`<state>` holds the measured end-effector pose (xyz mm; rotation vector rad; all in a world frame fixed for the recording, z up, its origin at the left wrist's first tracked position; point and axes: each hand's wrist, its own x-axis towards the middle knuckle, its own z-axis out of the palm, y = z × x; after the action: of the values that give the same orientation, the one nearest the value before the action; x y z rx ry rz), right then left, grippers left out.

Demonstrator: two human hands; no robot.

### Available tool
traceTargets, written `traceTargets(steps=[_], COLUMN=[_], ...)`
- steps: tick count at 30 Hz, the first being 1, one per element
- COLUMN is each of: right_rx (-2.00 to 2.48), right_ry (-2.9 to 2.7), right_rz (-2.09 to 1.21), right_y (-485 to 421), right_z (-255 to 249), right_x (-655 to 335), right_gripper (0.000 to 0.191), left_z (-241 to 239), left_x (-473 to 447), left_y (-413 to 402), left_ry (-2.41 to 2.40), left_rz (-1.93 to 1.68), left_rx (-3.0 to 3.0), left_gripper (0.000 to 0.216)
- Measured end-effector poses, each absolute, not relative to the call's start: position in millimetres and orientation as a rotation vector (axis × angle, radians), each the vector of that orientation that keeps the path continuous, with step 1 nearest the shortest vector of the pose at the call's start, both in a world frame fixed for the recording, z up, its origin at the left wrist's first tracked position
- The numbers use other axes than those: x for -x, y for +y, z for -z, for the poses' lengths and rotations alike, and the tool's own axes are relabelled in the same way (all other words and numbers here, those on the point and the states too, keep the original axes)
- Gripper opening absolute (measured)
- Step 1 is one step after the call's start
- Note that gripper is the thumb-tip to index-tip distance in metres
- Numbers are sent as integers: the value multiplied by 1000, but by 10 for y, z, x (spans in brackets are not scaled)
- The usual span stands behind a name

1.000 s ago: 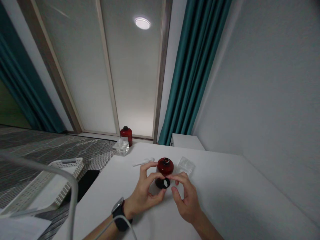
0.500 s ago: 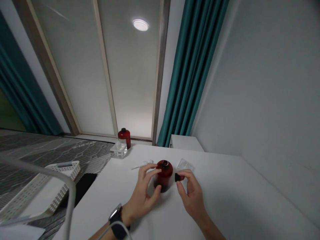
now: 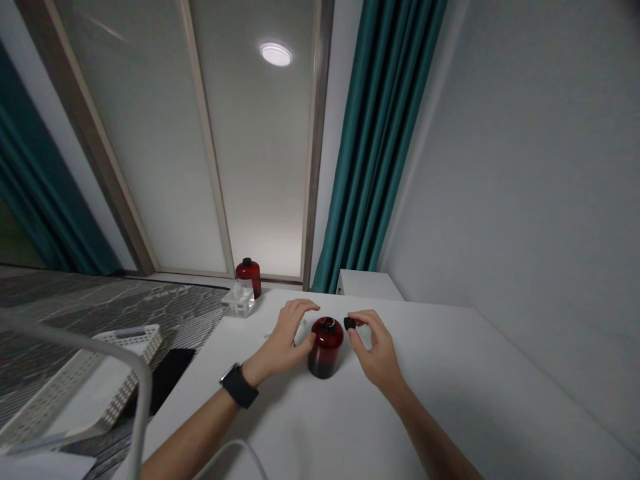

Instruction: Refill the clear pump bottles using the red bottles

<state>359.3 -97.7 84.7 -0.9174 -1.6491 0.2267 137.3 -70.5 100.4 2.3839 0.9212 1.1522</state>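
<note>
A dark red bottle (image 3: 326, 347) stands upright on the white table (image 3: 320, 427), its neck uncapped. Left of it, my left hand (image 3: 286, 340) is open, fingers curved and apart. Its thumb tip lies close by the bottle's side; I cannot tell whether they touch. My right hand (image 3: 377, 353) pinches a small black bottle cap (image 3: 349, 323) between thumb and fingers, just right of the bottle's neck. A white item behind my left hand is mostly hidden.
At the table's far left corner, a second red bottle (image 3: 249, 275) with a black cap stands behind a clear square dish (image 3: 238, 301). A white perforated basket (image 3: 107, 383) sits lower left, near a grey curved tube (image 3: 143, 400). A white cabinet (image 3: 369, 285) stands beyond the table.
My left hand has drawn its fingers off the bottle and moved slightly away from me. My right hand has lifted the cap up beside the neck, covering the clear piece behind it.
</note>
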Motion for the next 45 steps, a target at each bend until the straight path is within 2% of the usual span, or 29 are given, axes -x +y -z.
traceTargets(steps=[6,11,20,26,36,45], right_rx=[879,894,958,947,900,879], right_ry=[-1731,-1710,-1606,-1562,-1556,-1498], right_rz=[-262,-267,-264,-343,-482,-614], right_y=[-909,-917,-1018,-1016,-1005,-925], right_z=[-978,-881,-717,-646,-616,-603], right_x=[-3451,-3378,-3362,-3398,-3443,-3458], right_gripper=[25,27,30,33,35,37], left_z=[-749,-556,-492,-461,-421,-399], left_x=[-1361,-1346,-1398,-1345,-1251,-1295], left_y=[-643,-652,-660,-597,-526,-574], left_ry=[833,744,815,763,744,750], left_rz=[-1150,-1127,-1080,-1079,-992,-963], left_rx=[-2223,-2172,-2083,-1978,-1939,-1931], left_gripper=[38,56,49,60,67,96])
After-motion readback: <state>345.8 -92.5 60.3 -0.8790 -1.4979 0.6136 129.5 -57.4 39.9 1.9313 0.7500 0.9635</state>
